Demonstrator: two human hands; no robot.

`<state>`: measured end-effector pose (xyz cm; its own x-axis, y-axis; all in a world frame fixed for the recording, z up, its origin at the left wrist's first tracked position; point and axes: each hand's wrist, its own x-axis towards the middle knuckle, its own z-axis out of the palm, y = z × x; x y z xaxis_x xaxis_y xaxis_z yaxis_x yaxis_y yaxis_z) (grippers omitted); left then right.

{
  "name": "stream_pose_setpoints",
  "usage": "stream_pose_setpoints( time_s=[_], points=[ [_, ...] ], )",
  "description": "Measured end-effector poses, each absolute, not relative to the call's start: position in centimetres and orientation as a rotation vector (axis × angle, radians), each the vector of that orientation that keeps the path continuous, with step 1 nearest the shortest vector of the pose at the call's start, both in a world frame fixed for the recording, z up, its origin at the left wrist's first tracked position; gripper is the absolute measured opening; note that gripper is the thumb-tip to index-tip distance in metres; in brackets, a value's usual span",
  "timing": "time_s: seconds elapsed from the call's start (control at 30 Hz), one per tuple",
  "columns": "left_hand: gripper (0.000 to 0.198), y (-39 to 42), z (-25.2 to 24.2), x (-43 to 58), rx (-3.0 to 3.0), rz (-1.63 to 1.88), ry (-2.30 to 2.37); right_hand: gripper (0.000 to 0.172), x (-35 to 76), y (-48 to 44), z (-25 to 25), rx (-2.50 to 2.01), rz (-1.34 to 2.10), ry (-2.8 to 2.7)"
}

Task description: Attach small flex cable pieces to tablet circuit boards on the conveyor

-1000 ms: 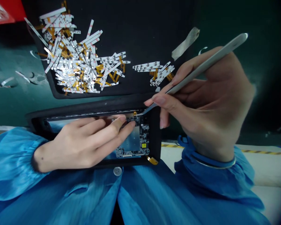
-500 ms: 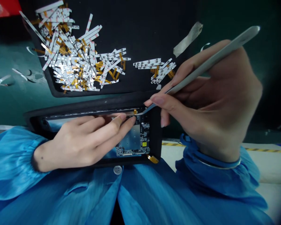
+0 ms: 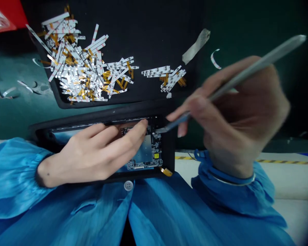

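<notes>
My left hand lies over an opened tablet-like device, its index fingertip pressing at the upper edge of a circuit board. The fingers are stretched out and hold nothing; they cover part of the board. In a pen-like grip, my right hand has metal tweezers, their bent tip over the board's upper right corner. That hand and the tip are slightly blurred. Around the device runs a black padded holder. An orange flex cable sticks out at the device's lower right corner.
Beyond the holder, a black mat carries a large heap of white flex strips with orange tails. A smaller group of strips and a piece of tape lie to its right. A red container stands far left.
My right hand has drawn the tweezers tip back to the right, away from the upper flex connector. My left index finger has shifted up onto that spot, where orange showed before.
</notes>
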<state>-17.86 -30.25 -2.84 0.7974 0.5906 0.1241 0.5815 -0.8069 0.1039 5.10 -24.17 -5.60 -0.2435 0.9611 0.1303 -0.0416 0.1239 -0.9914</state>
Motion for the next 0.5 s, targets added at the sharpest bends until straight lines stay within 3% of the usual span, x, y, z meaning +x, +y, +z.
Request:
stream_pose_setpoints(
  time_s=[0.03,0.17,0.27,0.4,0.5],
  points=[
    [0.029,-30.3,-2.8,-17.9,2.909,0.223,0.964,0.010,5.4,-24.5,-5.6,-0.982,1.232,-1.347],
    [0.039,-30.8,-3.0,-17.8,2.987,0.115,0.945,0.041,7.8,-27.2,-5.5,-1.035,1.054,-1.173],
    [0.050,-31.5,-2.8,-17.1,3.143,-0.014,0.966,0.029,9.5,-30.8,-5.3,-1.184,1.207,-1.329],
    [0.058,-32.8,-2.4,-15.4,3.311,-0.258,1.071,0.008,9.6,-35.6,-5.2,-1.438,1.146,-1.716],
    [0.049,-33.3,-2.2,-14.2,3.419,-0.396,1.132,0.018,8.6,-37.9,-5.4,-1.490,0.975,-1.752]
  ],
)
